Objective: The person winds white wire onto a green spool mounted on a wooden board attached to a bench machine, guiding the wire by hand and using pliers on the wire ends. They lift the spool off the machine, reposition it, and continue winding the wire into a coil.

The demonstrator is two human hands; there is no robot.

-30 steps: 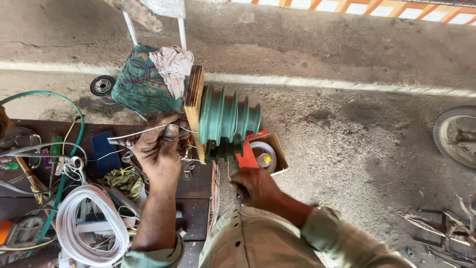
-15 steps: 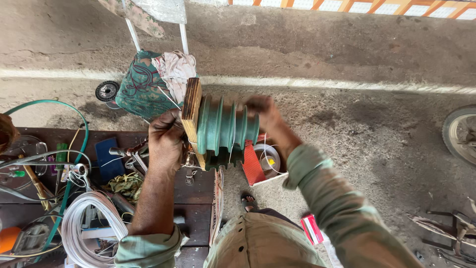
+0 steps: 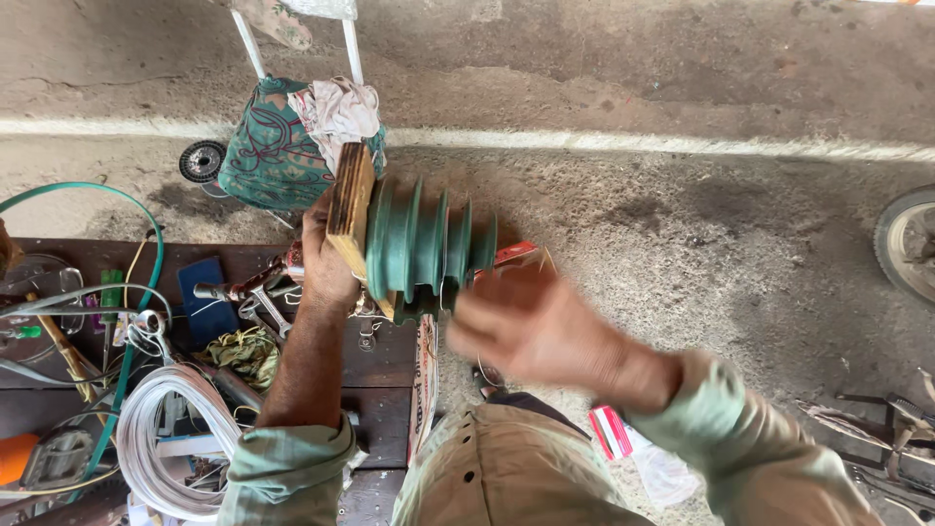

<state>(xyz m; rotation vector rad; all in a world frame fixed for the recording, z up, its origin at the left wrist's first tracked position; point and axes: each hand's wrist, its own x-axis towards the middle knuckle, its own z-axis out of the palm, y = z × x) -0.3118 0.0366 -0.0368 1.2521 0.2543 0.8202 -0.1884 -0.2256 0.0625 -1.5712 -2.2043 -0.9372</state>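
A green stepped pulley (image 3: 426,248) with several grooves is fixed to a wooden block (image 3: 349,206) and sticks out over the edge of a dark workbench (image 3: 380,370). My left hand (image 3: 326,258) grips the block's near side. Blurred with motion, my right hand (image 3: 531,326) hovers just below and right of the pulley with its fingers spread and nothing in it. A red box (image 3: 514,255) shows partly behind the pulley.
The bench holds a coil of white cable (image 3: 161,438), a green hose (image 3: 117,292), pliers (image 3: 239,290), a blue box (image 3: 205,292) and loose wires. A chair with patterned cloth (image 3: 278,146) stands behind on the concrete floor. A wheel (image 3: 911,244) lies far right.
My right hand has come off the far end of the pulley and swung down and back toward me. My left hand stays on the wooden block.
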